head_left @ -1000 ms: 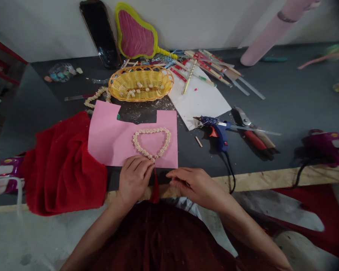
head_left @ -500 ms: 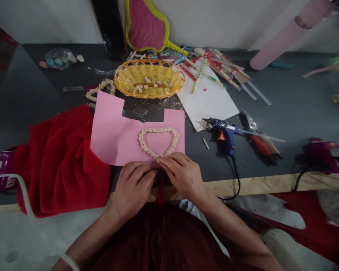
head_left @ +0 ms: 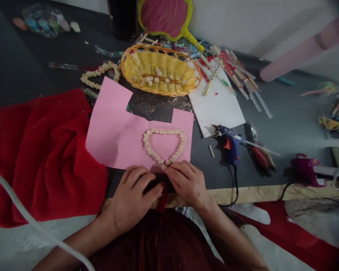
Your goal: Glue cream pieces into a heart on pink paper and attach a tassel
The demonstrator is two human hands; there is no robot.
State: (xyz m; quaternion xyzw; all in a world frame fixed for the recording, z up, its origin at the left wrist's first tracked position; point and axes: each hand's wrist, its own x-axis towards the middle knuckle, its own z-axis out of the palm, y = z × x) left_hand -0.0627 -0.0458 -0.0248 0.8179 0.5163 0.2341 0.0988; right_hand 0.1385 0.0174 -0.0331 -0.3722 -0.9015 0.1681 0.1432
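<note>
A heart-shaped garland of small cream flower-like pieces (head_left: 178,153) lies on a cut sheet of pink paper (head_left: 110,131), its point towards me. My right hand (head_left: 188,184) is closed, thumb and finger pinching at the garland's lower tip. Beside it, my left hand (head_left: 135,197) rests by the paper's near edge with fingers bent and the thumb apart from them. A dark red ribbon-like strip (head_left: 162,199) hangs between my hands over the table edge; its upper end is hidden. Nothing shows clearly in the left hand.
Beyond the paper stands a yellow wicker basket (head_left: 161,90) with several small cream pieces. A second garland (head_left: 87,81) lies left of it. On the right are a blue glue gun (head_left: 231,150), pliers (head_left: 260,156) and a purple glue gun (head_left: 303,169). Red cloth (head_left: 48,158) covers the left.
The view has shifted and tilted slightly. My left thumb has moved down, away from its fingers. My right hand stays at the garland's tip.
</note>
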